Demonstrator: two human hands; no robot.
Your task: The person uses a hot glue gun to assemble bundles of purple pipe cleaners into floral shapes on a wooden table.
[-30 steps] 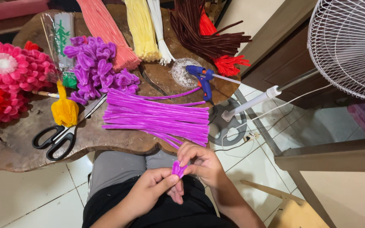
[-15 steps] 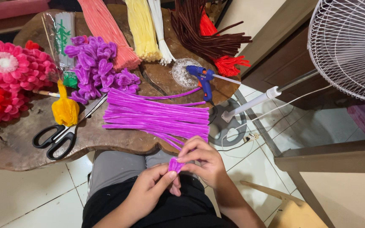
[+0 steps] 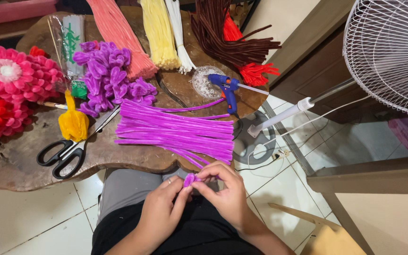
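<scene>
Over my lap, my left hand (image 3: pixel 159 215) and my right hand (image 3: pixel 223 191) both pinch a small bent purple pipe cleaner piece (image 3: pixel 190 179) between their fingertips. Just beyond them, a pile of straight purple pipe cleaners (image 3: pixel 175 132) lies on the near edge of the wooden table (image 3: pixel 15 160). A heap of folded purple petal shapes (image 3: pixel 109 75) sits further back on the table.
Black-handled scissors (image 3: pixel 64 151), a yellow tassel (image 3: pixel 73 122) and pink and red pipe-cleaner flowers (image 3: pixel 5 89) are at the left. Pink, yellow, white, brown and red bundles lie at the back. A blue glue gun (image 3: pixel 227 87) is right of centre; a white fan (image 3: pixel 393 52) stands at the right.
My fingers have shifted slightly around the purple piece, with my left hand's thumb and fingers closing in on it. Nothing on the table has moved.
</scene>
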